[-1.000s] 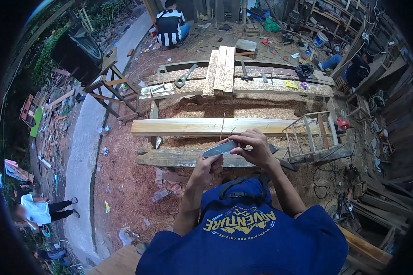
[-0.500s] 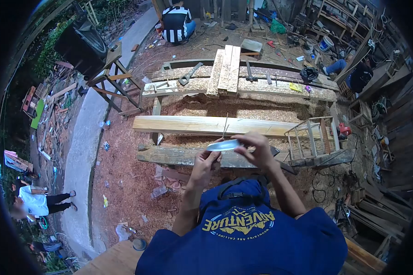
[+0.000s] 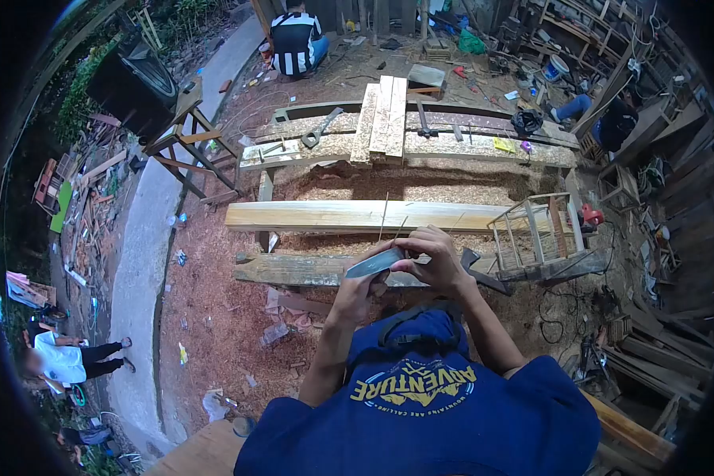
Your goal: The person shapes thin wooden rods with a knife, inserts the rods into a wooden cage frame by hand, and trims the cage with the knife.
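Note:
In front of my chest, both hands are closed around a flat grey blade (image 3: 375,262) with a slanted end; its handle, if any, is hidden. My right hand (image 3: 436,260) grips its right end, thumb pressed on the face. Just below and behind the blade is my left hand (image 3: 357,295), its fingers curled and partly covered. Two thin sticks (image 3: 385,214) poke up from behind the blade, seemingly out of my left hand's fingers. Beyond the hands lies a long planed timber beam (image 3: 309,215).
A weathered beam (image 3: 285,270) crosses nearest me, with a small wooden frame (image 3: 539,230) at its right. Farther off, stacked boards (image 3: 387,119), a hammer (image 3: 424,123) and a wrench-like tool (image 3: 319,131) lie on the bench. One person (image 3: 296,44) crouches at the back; another (image 3: 59,357) stands left.
The blade has tilted, its left end now lower. My right hand has moved slightly left and lower, closer to my left hand. The view has shifted a little.

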A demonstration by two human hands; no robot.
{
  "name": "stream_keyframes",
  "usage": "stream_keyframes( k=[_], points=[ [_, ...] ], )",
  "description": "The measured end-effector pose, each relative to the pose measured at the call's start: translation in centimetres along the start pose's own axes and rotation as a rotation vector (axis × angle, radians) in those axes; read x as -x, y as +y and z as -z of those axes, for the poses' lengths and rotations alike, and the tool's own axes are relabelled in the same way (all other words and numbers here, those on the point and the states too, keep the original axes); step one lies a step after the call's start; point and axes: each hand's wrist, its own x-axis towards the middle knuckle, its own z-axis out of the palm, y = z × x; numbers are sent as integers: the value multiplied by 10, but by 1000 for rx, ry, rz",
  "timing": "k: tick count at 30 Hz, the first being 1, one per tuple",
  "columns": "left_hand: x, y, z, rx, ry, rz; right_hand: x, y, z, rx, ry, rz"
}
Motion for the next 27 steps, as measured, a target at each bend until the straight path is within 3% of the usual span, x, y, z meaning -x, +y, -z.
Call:
stream_keyframes(
  k=[9, 15, 20, 23, 25, 27],
  points=[
    [-4, 0, 3, 25, 51, 47, 10, 23, 4, 99, 72, -42],
    [-16, 1, 6, 142, -48, 59, 7, 26, 8, 159, 107, -19],
    [-18, 5, 5, 236, 39, 133, 8, 35, 7, 174, 170, -34],
    [-13, 10, 10, 216, 13, 161, 18, 62, 19, 210, 279, -140],
    [-5, 10, 16, 194, -1, 181, 22, 81, 28, 13, 523, -470],
    [2, 7, 18, 175, 21, 197, 24, 89, 47, 129, 576, -410]
  ],
)
